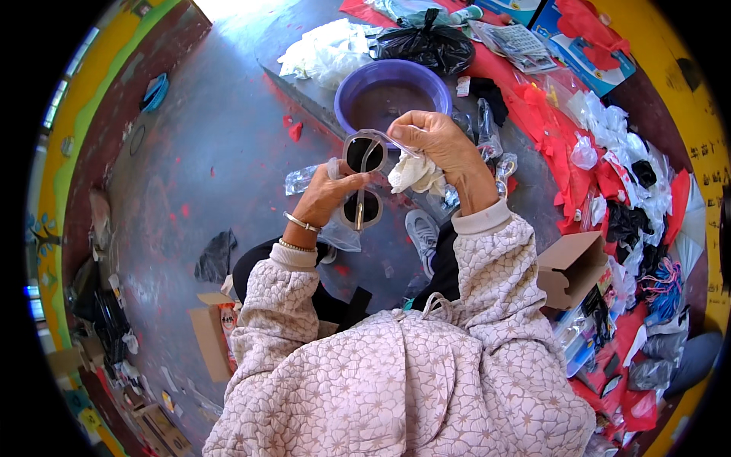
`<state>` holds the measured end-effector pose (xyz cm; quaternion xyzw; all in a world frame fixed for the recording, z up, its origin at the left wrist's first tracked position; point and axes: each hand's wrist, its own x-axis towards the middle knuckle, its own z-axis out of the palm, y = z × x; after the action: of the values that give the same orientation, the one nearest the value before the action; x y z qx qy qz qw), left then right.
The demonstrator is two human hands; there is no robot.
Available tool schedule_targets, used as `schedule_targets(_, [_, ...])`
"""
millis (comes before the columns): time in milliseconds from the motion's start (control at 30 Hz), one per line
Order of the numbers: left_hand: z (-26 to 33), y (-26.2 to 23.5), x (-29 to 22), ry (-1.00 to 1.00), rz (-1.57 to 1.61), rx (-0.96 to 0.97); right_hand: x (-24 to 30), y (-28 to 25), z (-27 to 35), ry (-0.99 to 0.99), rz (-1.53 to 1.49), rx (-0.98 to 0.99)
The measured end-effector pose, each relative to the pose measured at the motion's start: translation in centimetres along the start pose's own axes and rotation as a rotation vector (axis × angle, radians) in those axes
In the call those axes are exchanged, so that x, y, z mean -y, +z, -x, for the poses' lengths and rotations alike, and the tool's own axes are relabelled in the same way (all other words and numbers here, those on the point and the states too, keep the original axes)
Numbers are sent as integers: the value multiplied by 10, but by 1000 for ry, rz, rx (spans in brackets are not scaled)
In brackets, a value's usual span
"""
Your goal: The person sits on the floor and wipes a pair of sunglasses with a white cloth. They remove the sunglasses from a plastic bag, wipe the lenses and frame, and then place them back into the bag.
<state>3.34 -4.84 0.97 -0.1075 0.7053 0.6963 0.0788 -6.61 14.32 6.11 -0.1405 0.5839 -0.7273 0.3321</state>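
A pair of sunglasses (364,154) with dark lenses and a pale clear frame is held up between my two hands. My left hand (320,196) is closed on the frame near the bridge, with one lens above the fingers and one below. My right hand (435,145) pinches a temple arm of the sunglasses between thumb and fingertips. A crumpled white cloth or tissue (416,175) hangs under the right fingers, tucked against the palm. Just beyond the hands stands a purple basin (344,107).
A black plastic bag (429,47) and white plastic bags (329,53) lie behind the basin. Red sheeting (544,126) heaped with bags and packets runs down the right side. An open cardboard box (567,266) sits by my right elbow, another box (212,339) by my left.
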Motion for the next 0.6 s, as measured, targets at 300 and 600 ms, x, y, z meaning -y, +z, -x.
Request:
schedule_targets(300, [4, 4, -5, 5, 51, 41, -9, -1, -2, 111, 473, 67])
schedule_targets(600, [4, -5, 5, 615, -512, 86, -22, 10, -5, 124, 653, -39])
